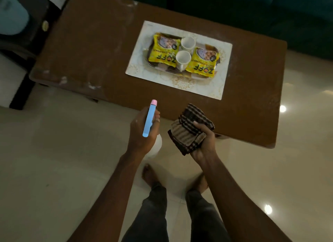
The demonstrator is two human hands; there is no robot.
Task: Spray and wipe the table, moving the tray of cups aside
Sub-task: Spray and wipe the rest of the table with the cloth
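Left grip (142,131): clamped round spray bottle (150,118).
Right grip (203,142): clamped on cloth (189,128).
Tray (180,73): with cups (183,58), on the surface (90,52) at 12 o'clock.
Progress: judged unstarted; spraying, tray-moving, wiping remain.

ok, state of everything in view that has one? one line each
left hand: grips spray bottle, nozzle pointing toward the table
right hand: holds folded cloth
table: white smudges near its edges, not wiped yet
tray: on placemat, not moved aside
cups: two, upright, empty, on tray
snack packets: two, lying flat on tray
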